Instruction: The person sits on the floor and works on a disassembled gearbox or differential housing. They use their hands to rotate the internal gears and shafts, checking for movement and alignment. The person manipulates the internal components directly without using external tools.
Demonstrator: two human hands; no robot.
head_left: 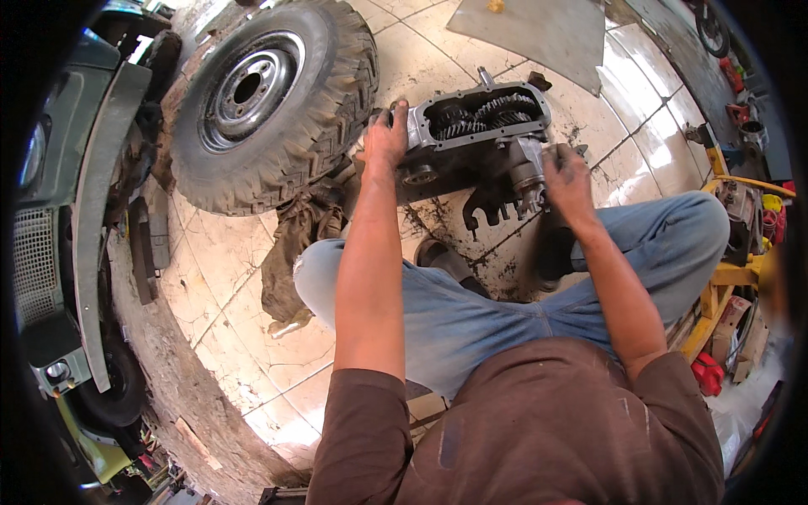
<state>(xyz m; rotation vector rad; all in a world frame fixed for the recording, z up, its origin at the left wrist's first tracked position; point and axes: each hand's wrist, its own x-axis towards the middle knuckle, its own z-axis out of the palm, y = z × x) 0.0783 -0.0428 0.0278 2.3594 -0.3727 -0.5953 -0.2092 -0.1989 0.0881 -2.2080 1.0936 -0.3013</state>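
A grey metal gearbox (pixel 454 141) sits on the tiled floor in front of me, its top open and toothed gears (pixel 480 118) showing inside. My left hand (pixel 387 135) grips the left end of its housing, fingers over the far edge. At the other end, my right hand (pixel 567 178) is closed against the gearbox's near right side, beside a protruding cylindrical housing (pixel 527 168); its fingertips are partly hidden. Both hands look blackened with grease. A dark forked metal part (pixel 486 209) lies on the floor just below the gearbox, near my feet.
A large tyre on a steel rim (pixel 252 93) lies at the far left, with a crumpled brown cloth (pixel 295 252) beside it. A flat sheet (pixel 539 34) rests at the back. Green vehicle (pixel 84 210) stands left; a yellow metal frame (pixel 715 295) stands right. Dark debris dots the tiles.
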